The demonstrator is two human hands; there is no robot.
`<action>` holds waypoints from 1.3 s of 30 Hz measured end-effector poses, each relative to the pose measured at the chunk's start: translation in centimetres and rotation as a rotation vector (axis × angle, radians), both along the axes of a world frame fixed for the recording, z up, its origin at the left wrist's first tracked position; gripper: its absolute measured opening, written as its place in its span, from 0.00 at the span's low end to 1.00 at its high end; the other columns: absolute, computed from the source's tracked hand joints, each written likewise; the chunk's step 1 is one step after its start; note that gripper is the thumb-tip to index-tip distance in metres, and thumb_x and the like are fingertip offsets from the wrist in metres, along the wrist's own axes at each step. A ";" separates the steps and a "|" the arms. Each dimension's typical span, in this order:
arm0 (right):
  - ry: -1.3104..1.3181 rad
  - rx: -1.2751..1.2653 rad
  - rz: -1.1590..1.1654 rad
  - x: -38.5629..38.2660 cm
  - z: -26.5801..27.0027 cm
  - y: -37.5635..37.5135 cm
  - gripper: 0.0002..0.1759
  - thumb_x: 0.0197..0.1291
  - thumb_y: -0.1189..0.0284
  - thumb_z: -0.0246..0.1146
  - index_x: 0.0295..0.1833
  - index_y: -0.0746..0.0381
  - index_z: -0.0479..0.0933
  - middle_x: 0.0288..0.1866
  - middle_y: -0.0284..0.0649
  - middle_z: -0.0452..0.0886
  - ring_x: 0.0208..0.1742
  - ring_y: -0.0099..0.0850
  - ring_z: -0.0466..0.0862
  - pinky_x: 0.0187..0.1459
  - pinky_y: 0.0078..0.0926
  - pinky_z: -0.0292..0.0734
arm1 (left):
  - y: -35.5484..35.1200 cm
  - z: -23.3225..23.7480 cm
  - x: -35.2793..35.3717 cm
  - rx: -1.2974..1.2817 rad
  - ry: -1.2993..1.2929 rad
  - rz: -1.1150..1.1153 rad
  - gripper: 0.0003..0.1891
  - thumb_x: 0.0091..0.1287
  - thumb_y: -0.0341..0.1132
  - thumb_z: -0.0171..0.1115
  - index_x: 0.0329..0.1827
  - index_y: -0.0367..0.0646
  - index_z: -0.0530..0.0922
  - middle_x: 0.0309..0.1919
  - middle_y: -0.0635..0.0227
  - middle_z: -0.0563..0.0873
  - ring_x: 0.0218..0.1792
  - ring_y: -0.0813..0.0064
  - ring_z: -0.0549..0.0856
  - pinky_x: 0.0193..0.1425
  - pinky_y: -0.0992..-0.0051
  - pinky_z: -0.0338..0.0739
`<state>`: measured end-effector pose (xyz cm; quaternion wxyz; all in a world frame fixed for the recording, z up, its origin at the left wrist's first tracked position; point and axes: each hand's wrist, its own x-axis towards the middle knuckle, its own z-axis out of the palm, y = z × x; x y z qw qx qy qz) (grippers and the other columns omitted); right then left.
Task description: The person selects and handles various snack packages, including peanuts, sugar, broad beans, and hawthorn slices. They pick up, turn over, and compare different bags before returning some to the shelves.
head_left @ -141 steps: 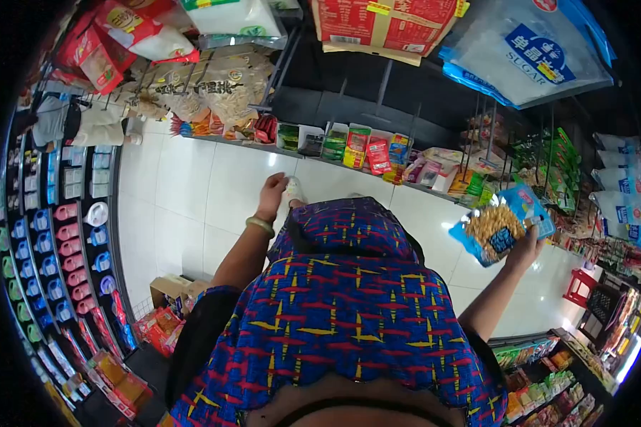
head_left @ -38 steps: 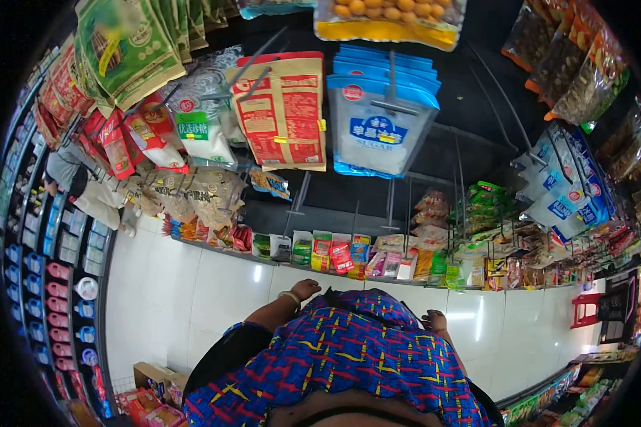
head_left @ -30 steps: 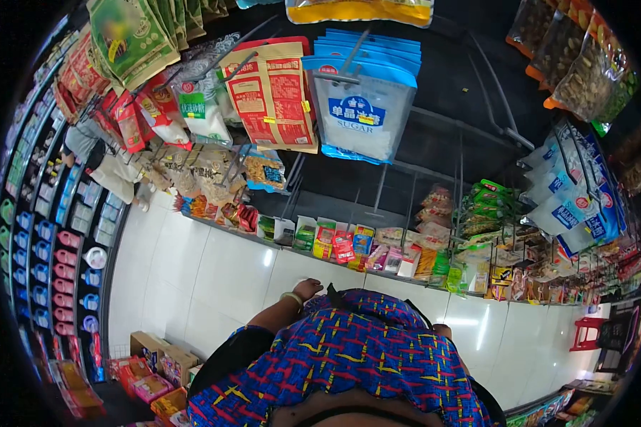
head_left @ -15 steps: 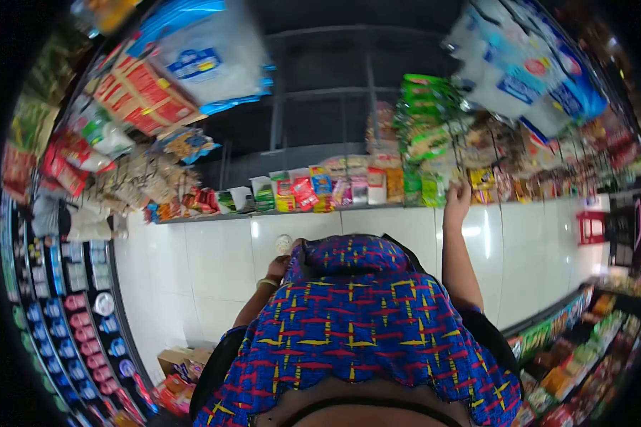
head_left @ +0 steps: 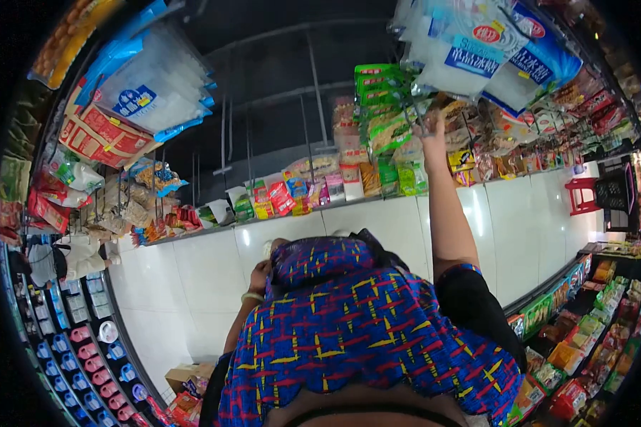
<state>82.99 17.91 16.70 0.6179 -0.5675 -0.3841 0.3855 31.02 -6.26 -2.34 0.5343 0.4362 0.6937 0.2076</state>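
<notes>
My right arm stretches forward, and my right hand (head_left: pixel 431 132) is up among hanging packets, its fingers apart. Clear packets (head_left: pixel 388 132) with green print hang just left of it on the rack. Above the fingertips hang large white-and-blue bags of rock sugar (head_left: pixel 470 57). My left hand (head_left: pixel 259 276) is low at my side, a bracelet on its wrist, fingers curled against the edge of the patterned blue cloth (head_left: pixel 327 260) at my waist. The cloth partly hides those fingers.
Small packets (head_left: pixel 281 198) line the low shelf ahead. More sugar bags (head_left: pixel 146 89) hang at the left. Blue and pink goods (head_left: pixel 85 349) fill the left shelves, snack packs (head_left: pixel 577 341) the right ones. A red stool (head_left: pixel 581 198) and an open carton (head_left: pixel 189 377) stand on the floor.
My right hand has moved up and farther forward, from the low packets to the hanging ones. My view has shifted to the right and nearer the rack.
</notes>
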 end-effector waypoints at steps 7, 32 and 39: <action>0.062 0.038 0.105 2.9 -2.1 3.9 0.44 0.49 0.79 0.57 0.72 0.61 0.44 0.67 0.42 0.59 0.59 0.34 0.69 0.54 0.26 0.67 | -6.1 -2.5 -3.4 -0.044 0.238 -0.078 0.16 0.64 0.41 0.52 0.50 0.43 0.77 0.43 0.61 0.83 0.45 0.66 0.81 0.53 0.74 0.72; 0.107 -0.039 -0.113 -0.1 3.8 -8.1 0.10 0.59 0.71 0.60 0.44 0.62 0.75 0.38 0.32 0.80 0.37 0.21 0.77 0.41 0.19 0.71 | 6.2 2.3 1.7 -0.042 -0.127 0.012 0.20 0.63 0.41 0.58 0.51 0.34 0.75 0.43 0.61 0.82 0.47 0.74 0.78 0.55 0.76 0.69; 0.097 -0.226 0.109 -2.2 5.1 -12.8 0.09 0.55 0.69 0.64 0.39 0.61 0.76 0.33 0.28 0.78 0.34 0.18 0.74 0.37 0.17 0.68 | 13.5 13.1 12.4 0.200 -0.477 -0.347 0.28 0.65 0.36 0.56 0.67 0.40 0.58 0.64 0.64 0.67 0.64 0.72 0.65 0.65 0.74 0.60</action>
